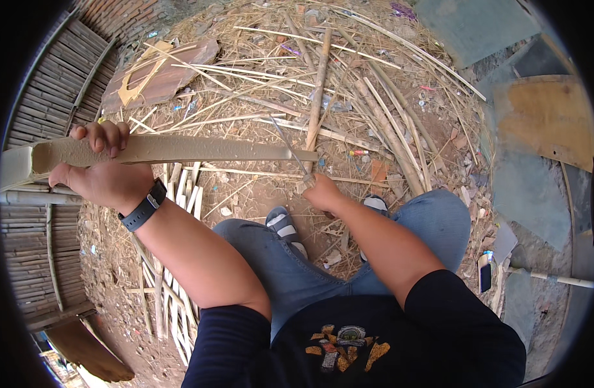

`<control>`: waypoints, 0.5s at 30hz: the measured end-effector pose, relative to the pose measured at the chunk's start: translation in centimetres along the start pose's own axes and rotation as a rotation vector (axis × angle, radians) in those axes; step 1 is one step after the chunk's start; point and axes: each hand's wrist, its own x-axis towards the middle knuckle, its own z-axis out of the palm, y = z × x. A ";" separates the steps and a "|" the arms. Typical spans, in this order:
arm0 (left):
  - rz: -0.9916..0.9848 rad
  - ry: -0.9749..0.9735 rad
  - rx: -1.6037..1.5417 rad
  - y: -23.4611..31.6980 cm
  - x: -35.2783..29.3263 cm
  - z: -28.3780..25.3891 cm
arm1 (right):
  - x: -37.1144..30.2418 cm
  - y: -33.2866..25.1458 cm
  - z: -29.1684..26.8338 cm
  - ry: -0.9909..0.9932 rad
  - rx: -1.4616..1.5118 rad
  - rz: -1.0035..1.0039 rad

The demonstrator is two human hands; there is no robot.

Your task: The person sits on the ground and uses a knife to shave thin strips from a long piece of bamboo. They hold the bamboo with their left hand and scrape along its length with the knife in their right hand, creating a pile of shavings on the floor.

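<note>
A long piece of split bamboo [206, 148] lies crosswise in front of me, its pale inner side showing. My left hand [106, 168] is closed around it near its wide left end, thumb below and fingers over the top edge. At its narrow right end, a knife [282, 134] with a thin blade crosses the bamboo at a slant, tip pointing up and left. My right hand [323, 195] is wrapped around the knife's handle. How deep the blade sits in the bamboo, I cannot tell. Beyond that end, a round bamboo pole [320, 87] slopes away from me.
Pale bamboo strips [187, 194] lie in a bundle at my left. More poles [387, 126] and shavings litter the ground ahead. A slatted bamboo wall [35, 258] stands on the left. Grey sheets [523, 194] and a phone [484, 275] lie to the right.
</note>
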 end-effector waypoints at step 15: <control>0.090 0.474 0.368 -0.6 -0.6 2.3 | -0.4 0.9 2.9 -0.026 0.099 0.066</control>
